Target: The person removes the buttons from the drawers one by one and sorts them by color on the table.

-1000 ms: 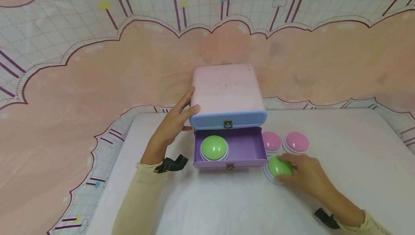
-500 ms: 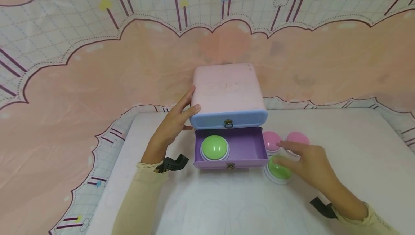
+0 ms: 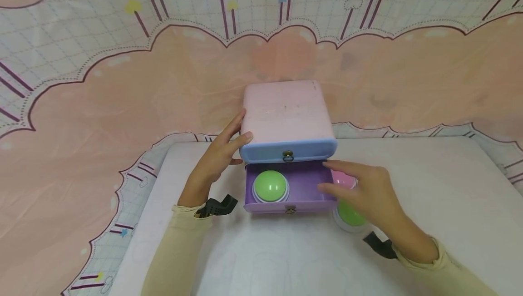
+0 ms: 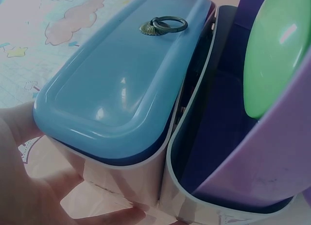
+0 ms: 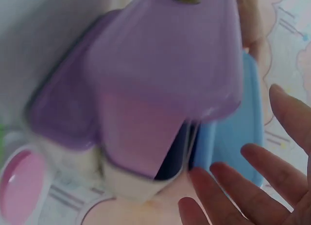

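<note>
A small pink drawer cabinet (image 3: 286, 110) has a closed blue drawer (image 3: 265, 152) above a pulled-out purple drawer (image 3: 312, 182). Inside the purple drawer, on its left side, sits a round green-domed piece with a white base (image 3: 269, 185). My left hand (image 3: 216, 157) rests against the cabinet's left side, its thumb by the upper front corner. Over the right end of the purple drawer, my right hand (image 3: 367, 191) holds nothing, thumb and fingers apart. Spread fingers (image 5: 272, 169) show near the blue front in the right wrist view.
Beside the drawer on the white table (image 3: 286, 259) lie another green-domed piece (image 3: 349, 214) and a pink-domed one (image 3: 343, 179), both partly behind my right hand. A lower purple drawer front (image 5: 68, 108) appears in the right wrist view. Patterned cloth (image 3: 184, 82) hangs behind.
My right hand has let go of the green-domed piece outside the drawer, lifted, and moved left to the drawer's right end. It now covers the farther pink-domed piece. My left hand stays put.
</note>
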`<state>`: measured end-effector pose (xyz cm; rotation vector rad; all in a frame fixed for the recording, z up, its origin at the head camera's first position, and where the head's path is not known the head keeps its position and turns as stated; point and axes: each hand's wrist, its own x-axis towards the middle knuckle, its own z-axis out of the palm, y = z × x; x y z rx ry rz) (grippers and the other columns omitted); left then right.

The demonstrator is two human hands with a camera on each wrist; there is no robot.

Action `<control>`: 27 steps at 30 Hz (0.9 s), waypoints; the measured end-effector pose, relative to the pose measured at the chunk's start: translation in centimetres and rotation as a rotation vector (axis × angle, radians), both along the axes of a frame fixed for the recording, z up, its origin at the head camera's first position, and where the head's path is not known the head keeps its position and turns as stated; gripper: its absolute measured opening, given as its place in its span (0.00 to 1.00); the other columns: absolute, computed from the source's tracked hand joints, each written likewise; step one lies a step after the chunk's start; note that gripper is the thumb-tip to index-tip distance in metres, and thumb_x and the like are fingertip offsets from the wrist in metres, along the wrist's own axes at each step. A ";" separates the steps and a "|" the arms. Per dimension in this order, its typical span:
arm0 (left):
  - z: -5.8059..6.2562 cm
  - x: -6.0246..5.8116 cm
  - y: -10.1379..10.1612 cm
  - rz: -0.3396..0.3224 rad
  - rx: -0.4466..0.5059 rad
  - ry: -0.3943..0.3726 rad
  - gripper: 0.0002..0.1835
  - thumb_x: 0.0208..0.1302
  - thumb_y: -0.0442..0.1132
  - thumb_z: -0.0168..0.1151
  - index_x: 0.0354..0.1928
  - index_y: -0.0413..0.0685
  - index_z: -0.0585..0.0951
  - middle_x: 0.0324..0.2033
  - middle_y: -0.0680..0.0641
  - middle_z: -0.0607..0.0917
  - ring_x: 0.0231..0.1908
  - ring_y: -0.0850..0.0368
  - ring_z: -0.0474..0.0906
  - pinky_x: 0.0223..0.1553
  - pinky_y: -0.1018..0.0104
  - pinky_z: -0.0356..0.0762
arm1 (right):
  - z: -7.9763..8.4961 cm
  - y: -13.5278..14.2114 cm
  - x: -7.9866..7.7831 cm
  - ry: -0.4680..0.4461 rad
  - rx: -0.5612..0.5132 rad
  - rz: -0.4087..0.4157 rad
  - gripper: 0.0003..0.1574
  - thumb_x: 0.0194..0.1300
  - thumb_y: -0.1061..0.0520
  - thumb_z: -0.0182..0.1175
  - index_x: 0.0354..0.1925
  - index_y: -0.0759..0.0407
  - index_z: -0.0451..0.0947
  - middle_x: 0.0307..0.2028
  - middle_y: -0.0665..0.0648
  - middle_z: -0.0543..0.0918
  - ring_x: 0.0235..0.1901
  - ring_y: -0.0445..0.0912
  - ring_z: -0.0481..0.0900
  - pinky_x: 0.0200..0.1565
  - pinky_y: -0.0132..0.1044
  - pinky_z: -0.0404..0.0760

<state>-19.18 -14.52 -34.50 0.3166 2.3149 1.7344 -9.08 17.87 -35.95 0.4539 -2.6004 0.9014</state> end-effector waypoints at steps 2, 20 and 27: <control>0.0 0.0 0.0 0.003 0.000 -0.002 0.37 0.74 0.56 0.54 0.79 0.84 0.51 0.81 0.47 0.52 0.76 0.36 0.57 0.53 0.28 0.76 | 0.1 -0.9 -0.3 0.020 -0.004 0.029 0.29 0.47 0.46 0.82 0.50 0.50 0.90 0.46 0.56 0.91 0.47 0.53 0.90 0.47 0.50 0.87; 0.2 -0.1 -0.1 -0.007 0.034 -0.011 0.37 0.74 0.54 0.55 0.79 0.82 0.52 0.80 0.46 0.54 0.75 0.37 0.59 0.54 0.26 0.75 | 0.2 -7.5 -2.2 -0.115 0.038 0.179 0.34 0.47 0.40 0.81 0.52 0.51 0.89 0.49 0.54 0.90 0.53 0.53 0.85 0.57 0.52 0.82; 0.2 -0.1 0.0 -0.020 0.039 -0.013 0.37 0.74 0.54 0.55 0.79 0.82 0.52 0.80 0.47 0.54 0.75 0.38 0.58 0.54 0.26 0.75 | -0.1 -9.1 -2.6 -0.200 0.036 0.189 0.36 0.47 0.39 0.81 0.54 0.50 0.88 0.50 0.52 0.90 0.52 0.47 0.85 0.56 0.48 0.82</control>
